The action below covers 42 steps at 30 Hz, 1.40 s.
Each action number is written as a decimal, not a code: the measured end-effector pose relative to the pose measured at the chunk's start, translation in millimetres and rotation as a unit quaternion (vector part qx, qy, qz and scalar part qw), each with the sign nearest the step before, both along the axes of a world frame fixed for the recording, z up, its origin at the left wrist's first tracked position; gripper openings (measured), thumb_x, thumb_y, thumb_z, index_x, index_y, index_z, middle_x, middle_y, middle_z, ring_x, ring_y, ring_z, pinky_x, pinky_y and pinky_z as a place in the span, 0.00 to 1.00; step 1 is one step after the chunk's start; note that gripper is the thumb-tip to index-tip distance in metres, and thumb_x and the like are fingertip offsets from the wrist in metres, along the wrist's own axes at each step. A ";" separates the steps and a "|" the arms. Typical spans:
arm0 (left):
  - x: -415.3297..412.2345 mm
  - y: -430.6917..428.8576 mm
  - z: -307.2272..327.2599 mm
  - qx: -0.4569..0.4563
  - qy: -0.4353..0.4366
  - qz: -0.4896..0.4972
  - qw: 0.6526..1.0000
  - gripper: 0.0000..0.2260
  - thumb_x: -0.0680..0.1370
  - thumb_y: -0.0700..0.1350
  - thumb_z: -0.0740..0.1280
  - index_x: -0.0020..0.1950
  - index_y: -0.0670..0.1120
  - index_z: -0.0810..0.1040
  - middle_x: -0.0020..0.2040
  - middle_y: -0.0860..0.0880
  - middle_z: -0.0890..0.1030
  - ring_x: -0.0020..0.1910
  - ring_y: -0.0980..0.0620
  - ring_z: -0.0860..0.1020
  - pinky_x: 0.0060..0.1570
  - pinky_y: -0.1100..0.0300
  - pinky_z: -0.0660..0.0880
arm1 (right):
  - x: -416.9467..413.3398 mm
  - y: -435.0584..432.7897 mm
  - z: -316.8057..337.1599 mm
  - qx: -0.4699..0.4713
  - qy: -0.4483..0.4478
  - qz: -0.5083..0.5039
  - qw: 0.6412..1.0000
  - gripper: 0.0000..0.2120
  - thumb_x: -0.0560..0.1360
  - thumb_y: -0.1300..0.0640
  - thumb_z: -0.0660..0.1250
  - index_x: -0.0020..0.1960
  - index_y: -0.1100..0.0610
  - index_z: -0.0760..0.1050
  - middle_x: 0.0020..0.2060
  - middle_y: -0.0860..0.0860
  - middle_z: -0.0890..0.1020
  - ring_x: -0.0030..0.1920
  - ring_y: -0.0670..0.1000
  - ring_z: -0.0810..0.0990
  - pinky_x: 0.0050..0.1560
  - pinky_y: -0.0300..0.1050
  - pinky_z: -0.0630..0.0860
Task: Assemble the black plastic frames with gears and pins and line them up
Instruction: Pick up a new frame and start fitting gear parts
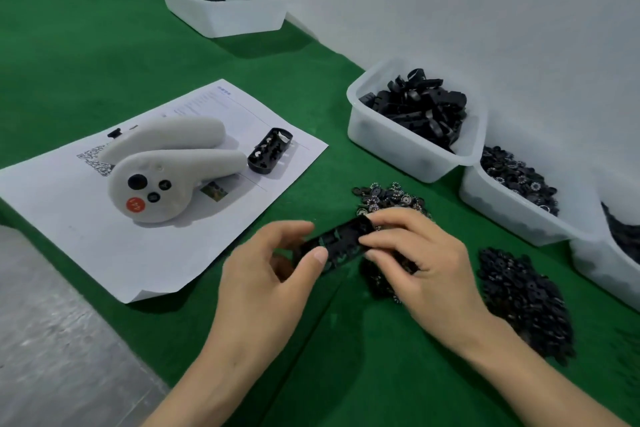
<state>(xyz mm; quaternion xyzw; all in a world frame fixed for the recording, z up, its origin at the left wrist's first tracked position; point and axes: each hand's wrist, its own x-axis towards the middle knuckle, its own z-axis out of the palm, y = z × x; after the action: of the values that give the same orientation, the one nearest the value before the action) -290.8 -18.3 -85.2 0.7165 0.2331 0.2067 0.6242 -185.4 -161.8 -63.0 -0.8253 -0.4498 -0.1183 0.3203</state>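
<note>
The black frame is blurred and mostly covered. The left hand hides its near end and the right hand hides its far end, so only the middle stretch shows. What sits inside it cannot be made out. A third bin is cut off by the right edge, with only dark contents visible. The small pile under the right palm is mostly hidden.

The frame is held just above the green surface, between the two hands and near the loose gear pile. Its long axis runs from lower left to upper right, with the hollow side turned up toward the camera.

The left fingers curl round the near end, with the thumb pressed on its edge. The right fingers pinch the far end from above, thumb underneath.

A finished frame lies on the paper sheet just beside two white controllers, pointing the same diagonal way. Along the wall stand a bin of frames and a bin of gears. A heap of black discs lies right of the hands.
</note>
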 end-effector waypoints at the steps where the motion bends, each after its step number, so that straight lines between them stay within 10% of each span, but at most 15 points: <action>1: 2.1 -2.5 0.0 0.006 0.004 -0.011 1.000 0.07 0.69 0.48 0.71 0.46 0.55 0.78 0.36 0.54 0.82 0.31 0.49 0.79 0.32 0.55 0.77 | -3.9 -3.8 0.2 0.020 0.046 0.001 0.999 0.05 0.68 0.66 0.71 0.43 0.60 0.82 0.49 0.50 0.81 0.46 0.44 0.79 0.52 0.33 0.73; 5: 5.3 -13.9 -0.6 -0.053 -0.008 -0.040 0.998 0.06 0.70 0.41 0.71 0.42 0.50 0.78 0.30 0.50 0.81 0.25 0.54 0.78 0.26 0.62 0.74 | -16.2 -8.9 4.0 0.149 0.275 -0.013 0.950 0.07 0.68 0.69 0.72 0.40 0.58 0.81 0.48 0.49 0.80 0.41 0.42 0.80 0.41 0.32 0.75; 15: 5.2 -38.0 5.0 -0.165 -0.021 -0.081 0.983 0.10 0.70 0.35 0.71 0.46 0.45 0.75 0.35 0.46 0.82 0.29 0.47 0.81 0.30 0.62 0.76 | -25.3 3.0 0.3 0.298 0.411 -0.097 0.856 0.16 0.67 0.71 0.70 0.49 0.54 0.75 0.38 0.47 0.81 0.40 0.45 0.79 0.41 0.34 0.76; 23: 5.6 -42.5 2.6 -0.220 -0.019 -0.077 0.972 0.18 0.72 0.37 0.69 0.56 0.57 0.72 0.41 0.47 0.84 0.40 0.50 0.83 0.37 0.57 0.80 | -54.9 -21.9 1.4 0.104 0.384 -0.042 0.917 0.26 0.66 0.64 0.74 0.50 0.32 0.78 0.44 0.45 0.82 0.39 0.41 0.78 0.40 0.36 0.78; 31: -0.5 -37.0 0.3 -0.247 -0.003 -0.215 0.945 0.07 0.77 0.39 0.62 0.54 0.43 0.72 0.37 0.41 0.84 0.37 0.44 0.83 0.36 0.57 0.79 | -51.5 -45.0 11.6 0.101 0.495 -0.063 0.861 0.13 0.66 0.63 0.72 0.46 0.48 0.84 0.36 0.55 0.84 0.35 0.47 0.78 0.34 0.38 0.74; 37: -5.2 -37.7 0.3 -0.206 0.001 -0.257 0.944 0.23 0.62 0.52 0.72 0.51 0.41 0.71 0.36 0.44 0.84 0.36 0.46 0.83 0.34 0.60 0.78 | -49.8 -49.6 10.8 0.173 0.625 -0.075 0.757 0.11 0.72 0.71 0.63 0.40 0.63 0.83 0.31 0.58 0.81 0.30 0.48 0.77 0.28 0.36 0.73; 42: -8.1 -36.9 -0.7 -0.131 -0.003 -0.265 0.955 0.26 0.60 0.57 0.76 0.53 0.50 0.73 0.35 0.43 0.83 0.34 0.47 0.82 0.33 0.60 0.77 | -55.4 -52.0 10.2 0.163 0.638 -0.094 0.747 0.13 0.73 0.71 0.62 0.37 0.63 0.83 0.27 0.55 0.79 0.27 0.46 0.75 0.25 0.35 0.70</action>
<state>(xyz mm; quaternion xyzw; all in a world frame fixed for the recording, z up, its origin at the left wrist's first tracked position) -298.9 -55.2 -85.9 0.6636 0.0576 0.0034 0.7459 -240.8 -213.8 -52.7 -0.6818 -0.0343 0.3347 0.6496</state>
